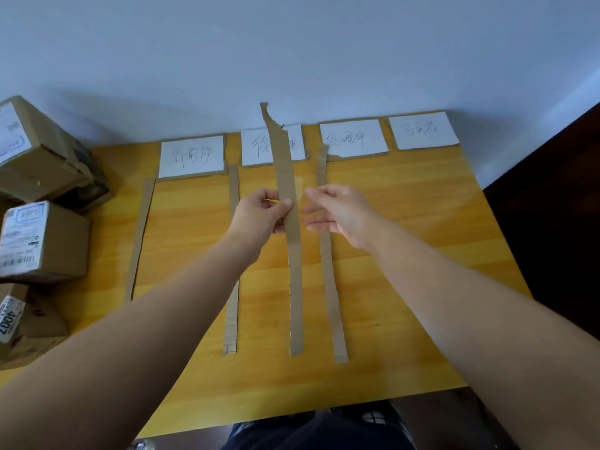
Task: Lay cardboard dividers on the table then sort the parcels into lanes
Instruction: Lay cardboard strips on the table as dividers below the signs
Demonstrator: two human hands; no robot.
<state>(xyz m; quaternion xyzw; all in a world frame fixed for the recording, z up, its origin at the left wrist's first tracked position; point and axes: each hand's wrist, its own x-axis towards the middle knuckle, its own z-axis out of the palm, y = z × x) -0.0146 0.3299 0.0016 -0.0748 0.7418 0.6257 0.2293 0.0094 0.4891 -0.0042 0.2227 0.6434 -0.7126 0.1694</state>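
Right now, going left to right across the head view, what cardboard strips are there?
Leftmost strip → second strip → strip held up in the left hand → rightmost strip, lying on the table.

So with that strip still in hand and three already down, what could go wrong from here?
1. The held strip, pinched by the left hand, hangs between the second and third laid strips; set down there, it would split that lane and leave the last two labels undivided.
2. The right hand hovers over the third strip and could nudge it askew.
3. The parcels crowd the table's left edge, near the first strip.
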